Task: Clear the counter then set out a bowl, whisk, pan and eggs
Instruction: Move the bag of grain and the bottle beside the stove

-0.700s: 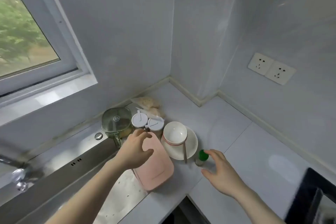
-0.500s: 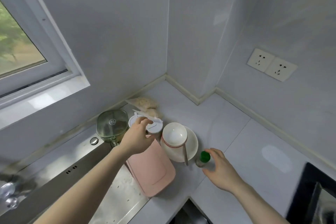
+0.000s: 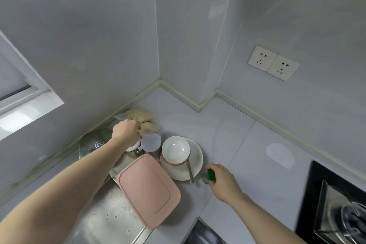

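A white bowl [image 3: 175, 149] stands on a white plate [image 3: 195, 161] with a spoon [image 3: 190, 172] lying across the plate's front. My right hand [image 3: 222, 181] grips a small jar with a green lid [image 3: 210, 175] just right of the plate. My left hand [image 3: 125, 130] reaches over two white-lidded seasoning jars [image 3: 150, 141] and curls its fingers round something at their back edge; what it grips is hidden by the hand. A pink rectangular lid or board [image 3: 147, 189] lies at the sink's corner.
A glass pot lid [image 3: 93, 143] sits left of the jars by the wall. Bags of pale grain [image 3: 141, 115] lie in the corner behind. The steel sink [image 3: 107, 218] is at the lower left, a gas stove [image 3: 340, 210] at the right edge. Wall sockets [image 3: 273, 62] are above the counter.
My left hand moved from the pink lid back over the seasoning jars and closed there. My right hand came from hovering beside the green-lidded jar to gripping it.
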The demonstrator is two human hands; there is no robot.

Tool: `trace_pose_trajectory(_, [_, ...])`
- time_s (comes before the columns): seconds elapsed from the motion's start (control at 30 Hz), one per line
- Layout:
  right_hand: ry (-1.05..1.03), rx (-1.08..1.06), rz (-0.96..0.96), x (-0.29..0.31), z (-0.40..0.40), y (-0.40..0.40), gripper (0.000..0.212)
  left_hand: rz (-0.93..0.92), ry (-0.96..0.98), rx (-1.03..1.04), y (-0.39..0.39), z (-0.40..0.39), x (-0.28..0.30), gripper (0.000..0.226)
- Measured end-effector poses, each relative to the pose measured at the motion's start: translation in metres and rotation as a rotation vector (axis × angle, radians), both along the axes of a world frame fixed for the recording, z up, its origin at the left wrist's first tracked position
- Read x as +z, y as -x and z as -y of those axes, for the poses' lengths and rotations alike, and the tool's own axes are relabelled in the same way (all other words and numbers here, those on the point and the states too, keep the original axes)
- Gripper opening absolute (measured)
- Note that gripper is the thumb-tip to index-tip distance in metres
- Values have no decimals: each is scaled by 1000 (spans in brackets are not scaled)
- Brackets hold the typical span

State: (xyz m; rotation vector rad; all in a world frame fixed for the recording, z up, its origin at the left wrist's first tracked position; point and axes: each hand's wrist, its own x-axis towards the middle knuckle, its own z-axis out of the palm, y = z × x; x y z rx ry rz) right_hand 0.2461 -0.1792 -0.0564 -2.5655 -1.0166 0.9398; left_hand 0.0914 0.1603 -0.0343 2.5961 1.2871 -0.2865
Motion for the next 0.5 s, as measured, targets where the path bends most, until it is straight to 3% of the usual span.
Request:
trace_pose_trajectory(0.2, [-65, -130, 25, -1, 18, 2, 34, 187, -92, -1, -10, -4, 9, 15])
trace_pose_trajectory(0.5, [-280, -306, 55, 28, 76, 8, 36, 472, -245, -4, -40, 13, 56, 17])
